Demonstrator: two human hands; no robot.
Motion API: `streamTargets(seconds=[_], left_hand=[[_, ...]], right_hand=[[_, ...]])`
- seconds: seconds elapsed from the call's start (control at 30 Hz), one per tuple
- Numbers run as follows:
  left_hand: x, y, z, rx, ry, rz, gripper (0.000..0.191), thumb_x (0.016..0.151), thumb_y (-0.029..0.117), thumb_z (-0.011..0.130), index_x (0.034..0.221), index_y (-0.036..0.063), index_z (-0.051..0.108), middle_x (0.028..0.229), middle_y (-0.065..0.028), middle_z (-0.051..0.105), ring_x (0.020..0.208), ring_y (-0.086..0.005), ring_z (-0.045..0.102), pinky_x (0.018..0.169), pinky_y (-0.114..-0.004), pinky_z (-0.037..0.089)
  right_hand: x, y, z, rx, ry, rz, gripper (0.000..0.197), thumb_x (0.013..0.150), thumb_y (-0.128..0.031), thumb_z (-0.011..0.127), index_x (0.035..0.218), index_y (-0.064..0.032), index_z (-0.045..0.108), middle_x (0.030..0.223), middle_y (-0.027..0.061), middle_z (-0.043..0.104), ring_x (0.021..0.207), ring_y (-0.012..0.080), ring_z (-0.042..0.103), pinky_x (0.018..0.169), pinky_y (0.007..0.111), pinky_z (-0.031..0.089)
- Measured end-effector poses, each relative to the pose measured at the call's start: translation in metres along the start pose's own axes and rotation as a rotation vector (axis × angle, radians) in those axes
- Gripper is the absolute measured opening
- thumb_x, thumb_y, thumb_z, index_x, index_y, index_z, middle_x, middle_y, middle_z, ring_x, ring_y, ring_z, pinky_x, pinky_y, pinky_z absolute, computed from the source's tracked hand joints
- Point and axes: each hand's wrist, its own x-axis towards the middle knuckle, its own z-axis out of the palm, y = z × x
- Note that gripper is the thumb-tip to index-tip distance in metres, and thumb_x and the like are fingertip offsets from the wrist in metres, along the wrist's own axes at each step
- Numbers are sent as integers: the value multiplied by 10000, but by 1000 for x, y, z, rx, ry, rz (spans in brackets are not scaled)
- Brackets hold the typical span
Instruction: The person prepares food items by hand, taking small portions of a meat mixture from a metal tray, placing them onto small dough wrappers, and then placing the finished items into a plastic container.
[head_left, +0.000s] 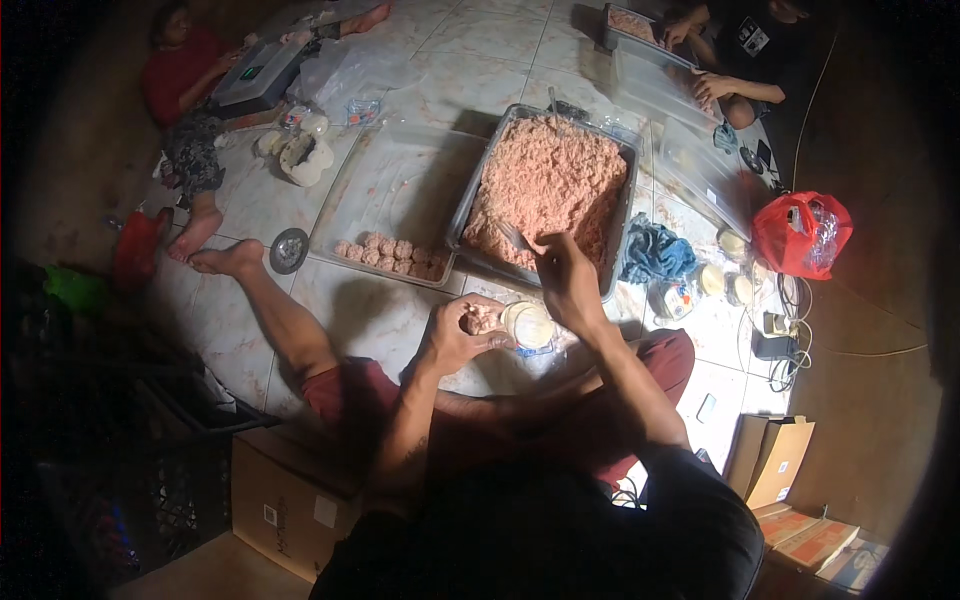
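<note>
My left hand is closed around a lump of pinkish minced mixture, just left of a round container with a pale top. My right hand grips a metal fork, whose tines touch the near left part of the mixture heaped in a deep grey tub. Left of the tub lies a shallow clear plastic tray; rows of rough balls fill its near edge. Whether my left fingers also touch the round container is unclear.
A blue cloth, several round jars and a red plastic bag lie to the right, with cables nearby. A dark round dish is left of the tray. Two other people sit at the far left and far right beside containers.
</note>
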Motion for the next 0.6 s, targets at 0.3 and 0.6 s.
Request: streamTargets(seconds=[0.3, 0.6], left_hand=[[-5, 12, 3, -172, 93, -59, 394, 704, 130, 911, 961, 38, 626, 769, 36, 553, 695, -70, 522, 665, -245, 474], [9, -29, 12, 330, 119, -52, 307, 776, 249, 846, 894, 51, 643, 822, -113, 716, 735, -274, 695, 674, -394, 530]], right_hand=[[-2, 33, -21, -556, -416, -91, 245, 816, -37, 553, 1014, 66, 654, 964, 271, 673, 785, 428, 683, 698, 465, 575], [-64, -65, -43, -16, -263, 0, 253, 861, 81, 521, 1078, 28, 641, 940, 254, 604, 899, 445, 595, 756, 474, 487]])
